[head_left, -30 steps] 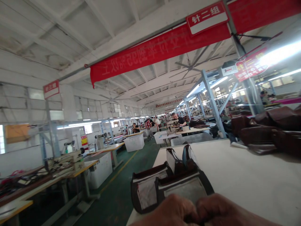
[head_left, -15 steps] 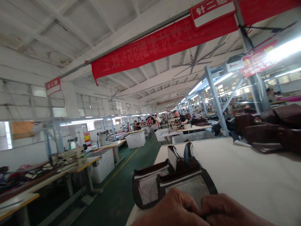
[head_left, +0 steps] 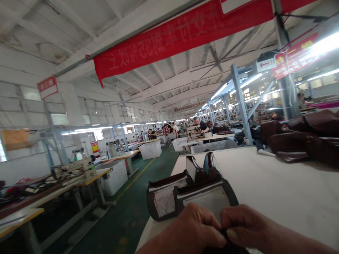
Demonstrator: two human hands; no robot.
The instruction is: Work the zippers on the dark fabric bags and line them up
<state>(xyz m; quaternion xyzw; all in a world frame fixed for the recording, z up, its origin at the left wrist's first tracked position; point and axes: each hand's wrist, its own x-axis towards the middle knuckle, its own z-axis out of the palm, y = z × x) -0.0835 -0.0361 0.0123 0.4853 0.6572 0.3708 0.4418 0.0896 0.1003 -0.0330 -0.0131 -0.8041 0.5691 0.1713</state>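
A dark brown leather bag lies on the white-covered work table, with pale lining and pockets showing in its open panels. Two stiff flaps stand up at its far end. My left hand and my right hand are both at the near edge of the bag. Their fingers pinch the dark edging together from either side. The hands hide the bag's nearest part, so the exact fold under my fingers does not show.
A heap of brown leather bags lies on the table's far right. Beyond the table's left edge runs a green floor aisle, lined with sewing tables and white plastic bins. A co-worker sits at a sewing machine.
The whole view has tilted and shifted slightly. My hands sit higher in the picture and grip the bag's near edge more fully, with more of both hands showing.
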